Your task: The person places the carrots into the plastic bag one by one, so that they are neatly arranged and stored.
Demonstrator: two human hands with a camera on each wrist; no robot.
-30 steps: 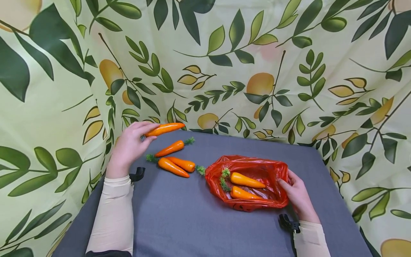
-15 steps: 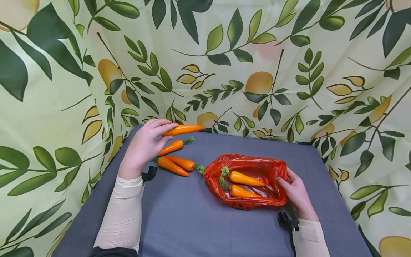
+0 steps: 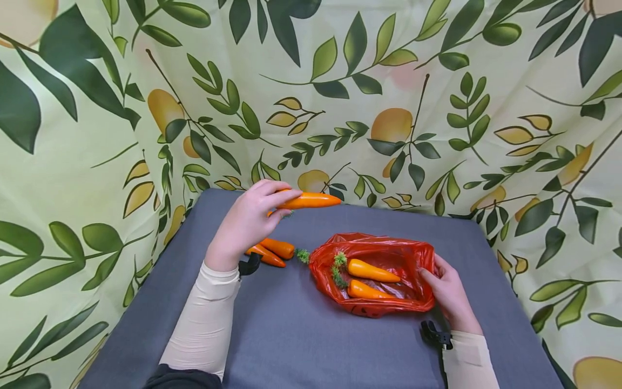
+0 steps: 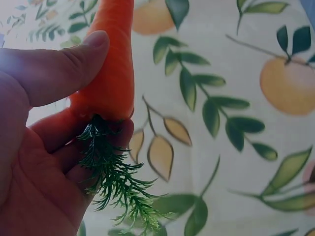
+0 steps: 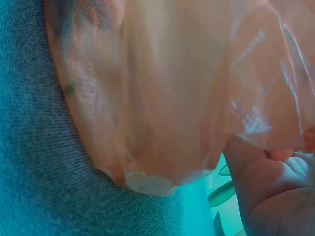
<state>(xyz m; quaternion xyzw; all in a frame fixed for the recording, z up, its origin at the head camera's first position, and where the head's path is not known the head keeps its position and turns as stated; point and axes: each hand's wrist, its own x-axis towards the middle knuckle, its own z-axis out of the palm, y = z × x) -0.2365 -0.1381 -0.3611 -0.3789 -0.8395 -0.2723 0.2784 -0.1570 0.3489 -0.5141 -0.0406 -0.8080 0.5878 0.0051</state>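
Observation:
My left hand (image 3: 250,221) holds an orange toy carrot (image 3: 311,201) above the grey table, tip pointing right toward the red plastic bag (image 3: 384,246). In the left wrist view the thumb (image 4: 59,69) and fingers pinch that carrot (image 4: 110,59) just above its green top. The bag lies open on the table with two carrots (image 3: 371,270) inside. My right hand (image 3: 449,294) grips the bag's right edge; the right wrist view shows the bag's film (image 5: 172,88) close up. Two more carrots (image 3: 277,248) lie on the table, partly hidden behind my left wrist.
The grey table (image 3: 301,335) is walled on three sides by a leaf-and-fruit patterned cloth (image 3: 340,81). Black wrist-camera mounts (image 3: 434,335) sit at both wrists.
My left hand has carried its carrot to the right, from over the loose carrots toward the bag. The right hand and the bag have stayed put.

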